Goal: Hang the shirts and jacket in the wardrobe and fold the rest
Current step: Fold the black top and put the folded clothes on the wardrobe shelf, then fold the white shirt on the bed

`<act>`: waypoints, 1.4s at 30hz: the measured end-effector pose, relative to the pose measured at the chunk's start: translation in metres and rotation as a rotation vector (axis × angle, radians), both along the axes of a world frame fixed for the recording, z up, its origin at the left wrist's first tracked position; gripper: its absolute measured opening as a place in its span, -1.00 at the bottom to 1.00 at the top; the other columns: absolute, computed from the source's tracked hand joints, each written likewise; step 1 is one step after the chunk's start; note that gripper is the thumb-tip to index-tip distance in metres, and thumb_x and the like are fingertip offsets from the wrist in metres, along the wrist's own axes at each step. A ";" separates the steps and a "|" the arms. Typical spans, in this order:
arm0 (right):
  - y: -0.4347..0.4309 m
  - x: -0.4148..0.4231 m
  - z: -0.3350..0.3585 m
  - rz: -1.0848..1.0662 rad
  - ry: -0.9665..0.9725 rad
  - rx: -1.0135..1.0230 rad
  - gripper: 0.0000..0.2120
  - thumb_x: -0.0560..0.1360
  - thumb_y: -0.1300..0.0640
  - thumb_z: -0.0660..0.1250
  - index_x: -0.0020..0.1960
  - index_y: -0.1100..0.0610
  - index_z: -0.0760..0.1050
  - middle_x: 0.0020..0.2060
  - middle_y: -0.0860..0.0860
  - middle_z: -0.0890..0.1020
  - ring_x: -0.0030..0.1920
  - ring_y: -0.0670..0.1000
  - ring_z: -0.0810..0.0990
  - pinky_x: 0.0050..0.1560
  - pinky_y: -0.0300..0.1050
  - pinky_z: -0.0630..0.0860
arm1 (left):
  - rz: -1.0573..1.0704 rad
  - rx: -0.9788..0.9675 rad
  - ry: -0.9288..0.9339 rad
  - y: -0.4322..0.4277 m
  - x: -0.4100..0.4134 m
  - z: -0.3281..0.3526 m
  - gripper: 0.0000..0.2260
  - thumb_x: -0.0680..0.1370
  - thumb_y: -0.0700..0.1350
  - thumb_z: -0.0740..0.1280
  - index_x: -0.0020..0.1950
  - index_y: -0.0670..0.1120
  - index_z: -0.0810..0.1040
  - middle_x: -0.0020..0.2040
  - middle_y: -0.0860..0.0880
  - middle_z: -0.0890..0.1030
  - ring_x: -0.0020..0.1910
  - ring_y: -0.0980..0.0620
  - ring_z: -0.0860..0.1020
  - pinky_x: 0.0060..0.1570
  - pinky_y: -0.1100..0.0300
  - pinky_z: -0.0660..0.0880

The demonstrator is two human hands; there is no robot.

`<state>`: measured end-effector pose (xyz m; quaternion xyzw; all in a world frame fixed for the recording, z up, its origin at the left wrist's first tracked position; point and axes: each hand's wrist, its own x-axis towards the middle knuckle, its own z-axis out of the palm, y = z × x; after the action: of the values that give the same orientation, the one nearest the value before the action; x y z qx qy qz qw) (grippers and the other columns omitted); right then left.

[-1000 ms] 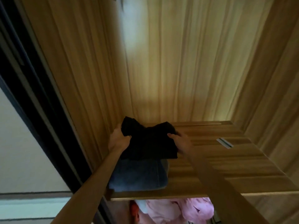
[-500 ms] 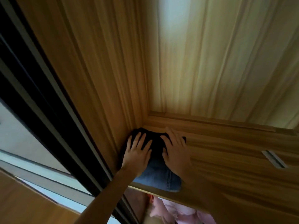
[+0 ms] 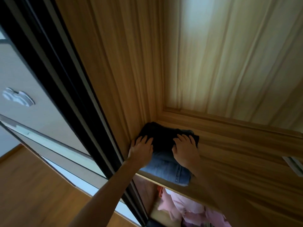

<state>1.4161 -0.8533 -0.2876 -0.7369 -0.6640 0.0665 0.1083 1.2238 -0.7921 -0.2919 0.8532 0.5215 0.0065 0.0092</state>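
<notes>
You see two hands: left hand (image 3: 141, 150), right hand (image 3: 186, 152). Two folded garments in your stack: one black garment (image 3: 162, 134), one pair blue jeans (image 3: 167, 167). One wooden shelf (image 3: 237, 161). Pink clothes (image 3: 183, 208) below shelf: number unclear.

Two bare hands: left hand (image 3: 141, 150) and right hand (image 3: 186, 153), with slender fingers (image 3: 148, 140); nails too blurred to tell. Left forearm (image 3: 106, 190) long and slim, uncovered from wrist down to the lower edge of view. Right forearm (image 3: 196, 168) likewise uncovered near the wrist, then fades into shade, its outline hard to trace.
</notes>
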 end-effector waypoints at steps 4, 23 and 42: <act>-0.002 -0.030 0.026 0.107 0.115 0.026 -0.68 0.58 0.13 0.22 0.31 0.07 0.51 0.21 0.07 0.57 0.22 0.11 0.52 0.27 0.01 0.43 | 0.043 -0.078 -0.222 -0.010 -0.023 0.024 -0.65 0.65 -0.04 0.14 0.42 -0.04 0.44 0.34 -0.09 0.51 0.28 -0.13 0.51 0.23 -0.02 0.48; -0.080 -0.342 0.019 0.411 -0.057 -0.342 -0.71 0.52 0.18 0.18 0.11 0.17 0.61 0.05 0.09 0.66 0.12 0.14 0.62 0.04 -0.13 0.54 | 0.393 -0.305 -0.222 -0.188 -0.356 -0.004 -0.72 0.63 0.00 0.23 0.27 -0.05 0.58 0.22 0.00 0.63 0.15 -0.02 0.61 0.18 0.07 0.55; -0.139 -0.727 -0.015 1.135 -0.037 -0.402 -0.80 0.52 0.09 0.27 0.03 -0.02 0.65 -0.01 -0.06 0.69 -0.04 -0.01 0.65 0.03 -0.06 0.61 | 1.305 -0.328 -0.303 -0.382 -0.682 -0.029 -0.79 0.51 -0.02 0.23 0.02 0.05 0.63 0.06 0.03 0.66 0.06 -0.07 0.62 -0.02 0.11 0.55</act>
<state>0.6891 -0.9921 -0.3029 -0.2743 -0.9298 0.2254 -0.0971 0.5418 -1.1739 -0.3205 0.3421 0.9156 0.0510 0.2053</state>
